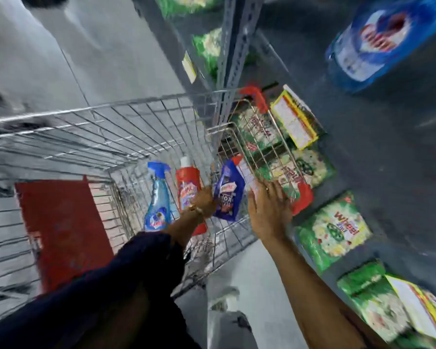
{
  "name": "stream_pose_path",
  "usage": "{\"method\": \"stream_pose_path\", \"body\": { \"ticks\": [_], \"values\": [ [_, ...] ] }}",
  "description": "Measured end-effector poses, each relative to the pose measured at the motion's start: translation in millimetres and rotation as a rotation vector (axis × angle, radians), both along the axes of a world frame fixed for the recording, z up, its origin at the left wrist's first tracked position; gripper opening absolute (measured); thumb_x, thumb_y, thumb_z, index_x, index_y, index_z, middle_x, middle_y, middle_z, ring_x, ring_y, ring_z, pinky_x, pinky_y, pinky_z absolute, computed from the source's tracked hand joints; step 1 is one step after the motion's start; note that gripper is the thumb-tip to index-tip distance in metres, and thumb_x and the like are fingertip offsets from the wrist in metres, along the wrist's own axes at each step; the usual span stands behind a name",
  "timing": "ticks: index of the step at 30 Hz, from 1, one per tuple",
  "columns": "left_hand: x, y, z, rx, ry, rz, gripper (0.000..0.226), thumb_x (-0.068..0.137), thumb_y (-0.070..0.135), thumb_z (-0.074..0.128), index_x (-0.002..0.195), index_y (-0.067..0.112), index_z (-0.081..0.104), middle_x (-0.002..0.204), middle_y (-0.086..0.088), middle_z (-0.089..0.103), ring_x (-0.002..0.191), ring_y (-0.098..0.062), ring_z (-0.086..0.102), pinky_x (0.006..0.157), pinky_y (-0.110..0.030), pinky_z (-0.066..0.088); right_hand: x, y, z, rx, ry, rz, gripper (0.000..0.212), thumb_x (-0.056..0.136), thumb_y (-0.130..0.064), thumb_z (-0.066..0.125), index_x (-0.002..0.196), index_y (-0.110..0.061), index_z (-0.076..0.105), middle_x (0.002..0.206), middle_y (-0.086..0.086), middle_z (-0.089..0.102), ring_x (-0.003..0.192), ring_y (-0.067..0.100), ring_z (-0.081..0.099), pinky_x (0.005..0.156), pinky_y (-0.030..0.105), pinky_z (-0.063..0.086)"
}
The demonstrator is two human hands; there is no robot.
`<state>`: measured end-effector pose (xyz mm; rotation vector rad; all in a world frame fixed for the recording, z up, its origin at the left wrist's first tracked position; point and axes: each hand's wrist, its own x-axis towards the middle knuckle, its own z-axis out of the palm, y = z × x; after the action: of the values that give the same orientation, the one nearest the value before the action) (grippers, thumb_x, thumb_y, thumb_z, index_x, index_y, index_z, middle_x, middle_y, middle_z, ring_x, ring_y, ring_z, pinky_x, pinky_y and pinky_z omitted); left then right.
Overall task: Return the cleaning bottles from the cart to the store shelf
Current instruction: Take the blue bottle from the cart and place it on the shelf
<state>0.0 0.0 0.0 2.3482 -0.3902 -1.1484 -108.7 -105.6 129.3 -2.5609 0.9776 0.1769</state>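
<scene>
A: Where's the stuff?

B: Still in the cart [126, 127]. Blue spray bottle [158, 197] at 9 o'clock of my left hand [205, 201], red bottle [188, 183] touching it, purple bottle [229, 191] at 3 o'clock.

A: Hands?

B: Left looks curled btwn red & purple; what it's actually gripping I can't tell, too blurry. Right hand [269, 210] spread flat, holding nothing, near the cart rim.

A: How'll they handle?

B: Prob stiff plastic, liquid inside, so moderately heavy & slick. I'd grab round the body/neck, not the caps. Shelf [388, 137] sits at 2 o'clock.
</scene>
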Motion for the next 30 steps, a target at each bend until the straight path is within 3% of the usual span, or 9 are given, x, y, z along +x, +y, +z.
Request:
{"method": "stream_pose_path", "body": {
  "ticks": [7, 11, 13, 15, 19, 23, 26, 28, 30],
  "values": [
    [-22, -37, -13, 0.166, 0.154, 0.313, 0.069, 0.068, 0.039, 0.078, 0.121, 0.003, 0.052, 0.12, -0.019, 0.063, 0.11, -0.034, 0.061, 0.09, -0.041, 0.053, 1, -3, -6, -0.032, -0.002, 0.008, 0.042, 0.097, -0.032, 0.039, 0.131, -0.011, 0.052, 0.134, 0.013, 0.059, 0.133, 0.032, 0.043, 0.111, 0.045, 0.032],
    [-12, -28, -16, 0.089, 0.28, 0.323, 0.056, 0.065, 0.025, 0.083, 0.112, 0.003, 0.063, 0.102, -0.013, 0.068, 0.086, -0.022, 0.063, 0.061, -0.022, 0.048, 0, -2, -6, -0.007, -0.032, -0.008, 0.043, 0.098, -0.036, 0.035, 0.127, -0.013, 0.055, 0.131, 0.011, 0.062, 0.129, 0.031, 0.046, 0.107, 0.046, 0.036],
    [-5, -26, -14, 0.03, 0.343, 0.361, 0.058, 0.067, 0.017, 0.082, 0.118, 0.003, 0.06, 0.108, -0.013, 0.068, 0.094, -0.026, 0.065, 0.07, -0.02, 0.052, 2, -3, -6, 0.017, -0.033, -0.024, 0.043, 0.098, -0.038, 0.034, 0.126, -0.014, 0.055, 0.131, 0.01, 0.062, 0.129, 0.029, 0.045, 0.107, 0.046, 0.035],
    [-3, -21, -1, -0.016, 0.397, 0.382, 0.057, 0.069, 0.013, 0.08, 0.121, 0.005, 0.056, 0.118, -0.016, 0.067, 0.102, -0.031, 0.064, 0.085, -0.035, 0.053, 4, -3, -1, 0.04, -0.062, -0.046, 0.043, 0.098, -0.039, 0.033, 0.128, -0.014, 0.053, 0.131, 0.009, 0.061, 0.127, 0.028, 0.046, 0.104, 0.045, 0.037],
    [-3, 1, 53, -0.229, 0.482, 0.465, 0.059, 0.07, 0.012, 0.08, 0.122, 0.011, 0.053, 0.118, -0.015, 0.066, 0.099, -0.029, 0.064, 0.082, -0.039, 0.055, 3, 0, 13, 0.144, -0.157, -0.125, 0.046, 0.098, -0.038, 0.034, 0.136, -0.014, 0.043, 0.139, 0.011, 0.053, 0.126, 0.029, 0.048, 0.1, 0.045, 0.04],
    [-11, 24, 141, -0.54, 0.47, 0.415, 0.054, 0.061, 0.022, 0.084, 0.106, 0.034, 0.059, 0.098, 0.003, 0.074, 0.088, -0.018, 0.072, 0.069, -0.028, 0.06, -2, 7, 49, 0.718, -0.388, -0.42, 0.049, 0.099, -0.036, 0.036, 0.142, -0.012, 0.035, 0.147, 0.015, 0.042, 0.131, 0.026, 0.043, 0.109, 0.045, 0.037],
    [-27, 33, 203, -0.688, 0.423, 0.294, 0.056, 0.067, 0.02, 0.082, 0.116, 0.031, 0.057, 0.101, 0.005, 0.076, 0.089, -0.014, 0.073, 0.07, -0.023, 0.06, -28, 17, 90, 1.157, -0.585, -0.552, 0.047, 0.091, -0.047, 0.049, 0.128, -0.018, 0.051, 0.135, 0.013, 0.056, 0.118, 0.022, 0.056, 0.101, 0.043, 0.047],
    [-44, 34, 233, -0.776, 0.41, 0.234, 0.053, 0.075, 0.024, 0.077, 0.122, 0.03, 0.054, 0.11, 0.002, 0.073, 0.096, -0.014, 0.072, 0.076, -0.028, 0.061, -52, 26, 114, 1.213, -0.664, -0.624, 0.069, 0.075, -0.06, 0.061, 0.129, -0.019, 0.052, 0.137, 0.008, 0.056, 0.122, 0.022, 0.056, 0.102, 0.05, 0.047],
    [-68, 32, 257, -0.827, 0.403, 0.183, 0.035, 0.084, 0.04, 0.063, 0.119, 0.036, 0.056, 0.113, 0.006, 0.072, 0.1, -0.011, 0.069, 0.079, -0.027, 0.059, -82, 32, 134, 1.225, -0.798, -0.68, 0.063, 0.07, -0.055, 0.067, 0.123, -0.022, 0.058, 0.128, 0.006, 0.063, 0.115, 0.022, 0.062, 0.097, 0.053, 0.05]
  ]
}}
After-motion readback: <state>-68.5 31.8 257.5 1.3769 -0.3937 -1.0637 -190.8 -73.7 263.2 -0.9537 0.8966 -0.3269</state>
